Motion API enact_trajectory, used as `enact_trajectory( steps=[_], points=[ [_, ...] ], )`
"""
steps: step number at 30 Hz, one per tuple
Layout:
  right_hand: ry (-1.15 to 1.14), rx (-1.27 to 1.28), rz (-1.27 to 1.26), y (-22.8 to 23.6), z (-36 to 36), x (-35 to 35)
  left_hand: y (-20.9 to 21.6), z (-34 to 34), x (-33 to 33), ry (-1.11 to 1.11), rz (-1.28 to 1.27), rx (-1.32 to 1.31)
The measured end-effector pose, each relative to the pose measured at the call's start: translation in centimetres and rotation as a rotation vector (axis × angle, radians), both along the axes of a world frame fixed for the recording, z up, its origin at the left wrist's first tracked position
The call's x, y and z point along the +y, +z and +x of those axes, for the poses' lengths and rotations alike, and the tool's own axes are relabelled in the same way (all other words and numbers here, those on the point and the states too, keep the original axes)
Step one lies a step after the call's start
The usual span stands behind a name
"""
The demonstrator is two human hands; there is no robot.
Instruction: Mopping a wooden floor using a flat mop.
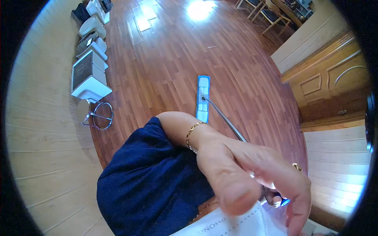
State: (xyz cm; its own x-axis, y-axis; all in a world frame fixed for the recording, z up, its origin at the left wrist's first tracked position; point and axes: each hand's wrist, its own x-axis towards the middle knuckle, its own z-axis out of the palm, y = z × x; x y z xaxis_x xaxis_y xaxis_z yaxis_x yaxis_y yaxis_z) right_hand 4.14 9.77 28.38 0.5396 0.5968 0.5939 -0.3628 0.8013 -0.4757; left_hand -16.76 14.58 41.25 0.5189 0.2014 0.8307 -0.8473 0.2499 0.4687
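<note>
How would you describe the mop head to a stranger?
On the brown wooden floor, follow the grey pole to its far end. There lies the mop head: unlike the round stool to its left, it is a long, blue-edged rectangle.

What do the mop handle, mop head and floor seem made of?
Mop handle: probably smooth metal, from its silvery sheen.
Mop head: likely blue textile, its edge looking fuzzy; the pale panels could be plastic or fabric.
Floor: glossy wood or laminate, showing grained strips, bright reflections.

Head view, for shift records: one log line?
left hand: open; rectangular blue-white mop head: on brown wood floor; grey metal handle: partly hidden
</note>
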Motion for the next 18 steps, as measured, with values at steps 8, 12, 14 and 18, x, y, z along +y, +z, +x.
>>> enact_trajectory(
  steps=[8,12,14,18],
  points=[
    [0.882,-1.181,0.468,-2.1,6.9,3.4,-1.3,-0.5,0.2,0.246,0.114,0.009],
    [0.979,-1.258,0.244,-6.5,7.4,-1.1,-3.0,-3.4,-0.5,0.838,0.356,0.228],
    [1.0,-1.281,0.103,-7.6,3.9,-1.4,-3.4,-4.8,-1.6,1.14,0.503,0.303],
    [1.124,-1.143,-0.165,-9.0,-15.6,11.5,-4.0,-7.9,-4.6,1.657,0.621,0.469]
  ],
)
